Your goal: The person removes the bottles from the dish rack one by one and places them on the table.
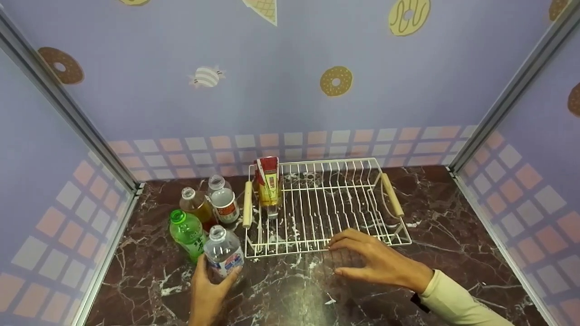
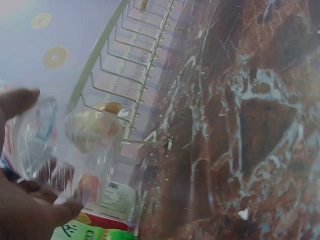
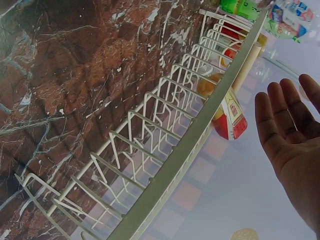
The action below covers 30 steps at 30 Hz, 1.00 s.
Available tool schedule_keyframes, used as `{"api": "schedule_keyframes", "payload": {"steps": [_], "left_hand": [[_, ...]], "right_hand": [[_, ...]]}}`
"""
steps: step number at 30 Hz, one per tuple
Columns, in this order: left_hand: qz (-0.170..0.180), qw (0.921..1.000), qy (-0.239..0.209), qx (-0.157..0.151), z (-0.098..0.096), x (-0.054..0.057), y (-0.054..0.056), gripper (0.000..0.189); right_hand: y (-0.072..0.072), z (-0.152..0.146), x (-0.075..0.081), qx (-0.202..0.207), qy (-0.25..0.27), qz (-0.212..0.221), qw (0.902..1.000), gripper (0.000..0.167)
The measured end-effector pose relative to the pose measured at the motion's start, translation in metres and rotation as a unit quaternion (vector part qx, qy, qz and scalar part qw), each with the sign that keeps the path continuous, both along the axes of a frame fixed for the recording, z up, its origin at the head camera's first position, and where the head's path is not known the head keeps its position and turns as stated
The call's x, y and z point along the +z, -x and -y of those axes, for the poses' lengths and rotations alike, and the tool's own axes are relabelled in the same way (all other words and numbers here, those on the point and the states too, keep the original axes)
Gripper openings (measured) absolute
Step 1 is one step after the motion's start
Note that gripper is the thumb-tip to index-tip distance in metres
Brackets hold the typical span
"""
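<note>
My left hand grips a clear plastic bottle with a blue, white and red label, thumb on one side and fingers on the other. In the left wrist view the see-through bottle is blurred within the fingers. Just left of it stands a green bottle. My right hand holds nothing; its fingers are loosely bent over the front edge of a white wire rack. A bottle with a red and yellow label leans inside the rack's left end.
Behind the green bottle are a bottle with amber liquid and a clear bottle with a white and red label. Wooden handles cap the rack's ends. Patterned panels enclose the dark marbled tabletop at the back and sides.
</note>
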State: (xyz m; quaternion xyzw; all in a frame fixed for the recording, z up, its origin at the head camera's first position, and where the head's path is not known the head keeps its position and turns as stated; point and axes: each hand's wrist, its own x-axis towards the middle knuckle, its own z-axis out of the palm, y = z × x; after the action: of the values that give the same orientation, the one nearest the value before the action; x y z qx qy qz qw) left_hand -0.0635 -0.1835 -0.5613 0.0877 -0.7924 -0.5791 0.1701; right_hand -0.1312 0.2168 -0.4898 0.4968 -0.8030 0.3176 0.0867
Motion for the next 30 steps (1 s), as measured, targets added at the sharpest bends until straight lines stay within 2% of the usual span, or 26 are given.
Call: {"api": "schedule_keyframes", "payload": {"steps": [6,11,15,20,25,30], "left_hand": [[0.026,0.9991,0.018,0.028,0.005,-0.012,0.019,0.081],[0.025,0.9984,0.018,0.048,0.006,-0.022,0.034,0.081],[0.021,0.9980,0.021,0.056,0.005,-0.028,0.041,0.081],[0.032,0.9968,0.040,0.061,0.005,-0.034,0.043,0.079],[0.035,0.9953,0.057,0.069,0.004,-0.039,0.040,0.082],[0.034,0.9965,0.043,0.064,0.005,-0.041,0.033,0.085]], "right_hand": [[0.000,0.001,0.001,0.006,0.003,-0.004,1.0000,0.038],[0.000,-0.001,0.001,0.003,-0.002,0.006,1.0000,0.038],[0.001,-0.002,0.001,0.006,0.001,0.006,1.0000,0.038],[0.001,-0.001,0.001,0.009,0.008,0.010,0.9999,0.038],[0.000,-0.001,0.001,0.007,0.012,0.004,0.9999,0.037],[0.001,-0.001,0.000,0.002,0.007,0.009,0.9999,0.036]]}}
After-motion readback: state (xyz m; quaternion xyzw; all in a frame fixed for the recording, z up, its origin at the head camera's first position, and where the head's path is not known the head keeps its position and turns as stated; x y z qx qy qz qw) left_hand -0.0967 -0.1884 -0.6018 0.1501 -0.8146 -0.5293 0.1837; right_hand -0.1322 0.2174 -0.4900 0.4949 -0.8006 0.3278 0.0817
